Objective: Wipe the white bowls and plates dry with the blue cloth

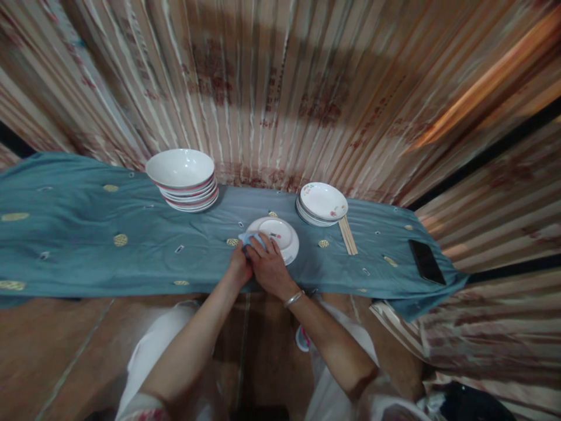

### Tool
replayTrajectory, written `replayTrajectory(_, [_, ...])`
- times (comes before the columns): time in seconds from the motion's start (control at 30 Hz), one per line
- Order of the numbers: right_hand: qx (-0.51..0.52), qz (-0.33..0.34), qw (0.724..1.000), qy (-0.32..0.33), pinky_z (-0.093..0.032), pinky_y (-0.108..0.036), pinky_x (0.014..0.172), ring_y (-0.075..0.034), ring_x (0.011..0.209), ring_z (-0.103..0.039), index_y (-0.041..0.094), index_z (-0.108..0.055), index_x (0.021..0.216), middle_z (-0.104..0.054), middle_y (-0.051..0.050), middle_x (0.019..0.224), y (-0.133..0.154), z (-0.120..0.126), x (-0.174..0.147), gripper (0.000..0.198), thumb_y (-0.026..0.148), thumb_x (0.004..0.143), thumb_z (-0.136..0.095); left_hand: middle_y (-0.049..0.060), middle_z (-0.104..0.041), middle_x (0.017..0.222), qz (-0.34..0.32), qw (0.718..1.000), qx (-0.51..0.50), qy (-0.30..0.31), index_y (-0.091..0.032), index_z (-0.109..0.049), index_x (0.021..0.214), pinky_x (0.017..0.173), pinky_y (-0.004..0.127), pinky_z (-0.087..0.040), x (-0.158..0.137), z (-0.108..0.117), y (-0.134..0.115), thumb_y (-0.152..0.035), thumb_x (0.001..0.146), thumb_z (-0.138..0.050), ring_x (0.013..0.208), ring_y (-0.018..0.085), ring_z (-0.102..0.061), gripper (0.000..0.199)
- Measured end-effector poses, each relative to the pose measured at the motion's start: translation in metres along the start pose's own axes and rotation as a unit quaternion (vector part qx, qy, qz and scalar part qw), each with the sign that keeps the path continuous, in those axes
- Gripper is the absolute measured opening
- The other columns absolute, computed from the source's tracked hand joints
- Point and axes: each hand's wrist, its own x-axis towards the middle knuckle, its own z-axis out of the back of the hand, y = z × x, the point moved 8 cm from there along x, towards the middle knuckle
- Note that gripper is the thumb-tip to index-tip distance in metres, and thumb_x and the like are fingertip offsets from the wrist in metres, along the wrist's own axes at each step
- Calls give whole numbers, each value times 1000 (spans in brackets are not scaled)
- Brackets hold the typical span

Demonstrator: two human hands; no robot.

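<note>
A white plate (287, 234) is bottom up in front of me, its foot ring and a small printed mark showing. My left hand (240, 266) is closed at the plate's near left edge, its fingertips partly hidden by the rim and a cloth. Bunched at that same edge is a light blue cloth (248, 237). Over the cloth lies my right hand (268, 263), its fingers bent and pressing it against the plate's underside. A silver bangle circles the right wrist.
A stack of white bowls with red bands (182, 169) stands back left. Back right is a stack of small flowered plates (323, 202), with wooden chopsticks (348, 237) beside it. A black phone (426, 261) lies near the right end of the teal tablecloth (149, 254). Curtains (245, 88) hang behind.
</note>
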Motion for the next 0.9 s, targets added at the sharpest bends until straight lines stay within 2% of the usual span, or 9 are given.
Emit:
replayTrajectory(0.1, [3,-10,1000,5,-25,-50,117,-27,147,-30,21,-59,133,-53,-10,148,-1,1,12,35,23,102,-43,5,-76,86,-18,999,-20,-45,-16,-67,107,92,26,-55,-7,-1,-2,-28,100,-38,95,18,-71,33])
replayTrajectory(0.17, [3,-19,1000,6,-26,-51,117,-28,146,-32,20,-60,130,-55,-10,147,-1,2,19,34,23,102,-42,7,-77,94,-19,998,-26,-47,-15,-68,109,95,30,-54,-11,-6,-1,-28,99,-39,101,19,-71,34])
replayTrajectory(0.43, [-21,-53,998,34,-28,-51,115,-30,141,-37,16,-64,118,-59,-11,140,-1,3,44,28,25,103,-42,11,-74,115,8,999,-32,1,-15,-68,111,102,37,-51,-12,-15,3,-37,95,-47,113,23,-67,35])
replayTrajectory(0.57, [-30,-60,996,60,-29,-50,115,-30,139,-38,16,-65,116,-60,-10,137,-3,2,55,27,25,102,-44,11,-73,119,5,999,-38,-5,-15,-65,120,102,36,-50,-17,-20,-1,-36,99,-38,115,22,-66,40])
replayTrajectory(0.7, [-35,-67,993,87,-32,-48,110,-29,131,-45,16,-67,106,-65,-10,125,-11,3,70,24,23,100,-45,13,-72,119,11,999,-31,-13,-13,-60,127,104,41,-49,-24,-26,-2,-36,103,-26,118,24,-64,48])
replayTrajectory(0.9, [-43,-80,991,101,-39,-41,101,-26,117,-55,17,-68,103,-69,-10,115,-31,3,86,25,23,99,-44,15,-72,119,16,999,-27,19,-10,-53,137,104,42,-49,-22,-30,-2,-38,103,-21,120,26,-64,54])
